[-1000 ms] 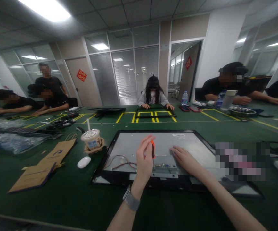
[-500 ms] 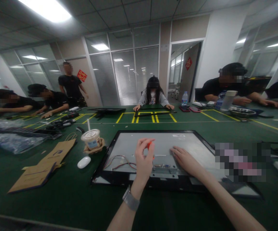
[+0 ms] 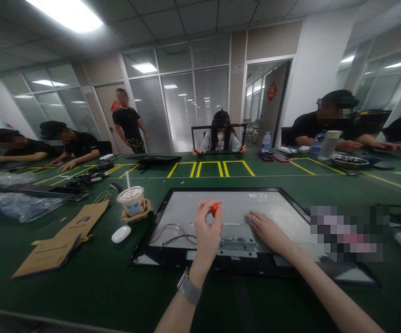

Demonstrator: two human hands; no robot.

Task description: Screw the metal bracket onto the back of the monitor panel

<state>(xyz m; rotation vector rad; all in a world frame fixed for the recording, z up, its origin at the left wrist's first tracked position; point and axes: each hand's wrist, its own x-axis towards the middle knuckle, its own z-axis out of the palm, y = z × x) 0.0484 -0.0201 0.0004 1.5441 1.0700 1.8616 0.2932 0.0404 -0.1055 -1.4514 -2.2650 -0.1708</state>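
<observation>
A display panel (image 3: pixel 276 203) lies face down on the green table, its grey metal back up inside a black frame. My left hand (image 3: pixel 205 231) is pinched round the orange handle of a small screwdriver (image 3: pixel 215 210), held upright over the metal bracket (image 3: pixel 237 245) at the panel's near edge. My right hand (image 3: pixel 268 229) lies flat on the panel's back just right of the screwdriver, fingers stretched out. Red and white wires (image 3: pixel 173 233) run across the panel's left part.
A drink cup with a straw (image 3: pixel 131 200), a white mouse (image 3: pixel 121 234) and a brown paper bag (image 3: pixel 62 238) lie left of the panel. Several people sit around the table; the person opposite (image 3: pixel 220 132) holds a black frame (image 3: pixel 195 136) upright. Another person stands at the back left.
My left hand's fingers have shifted round the screwdriver handle. The person opposite has lifted the black frame off the table to upright. The standing person has walked right.
</observation>
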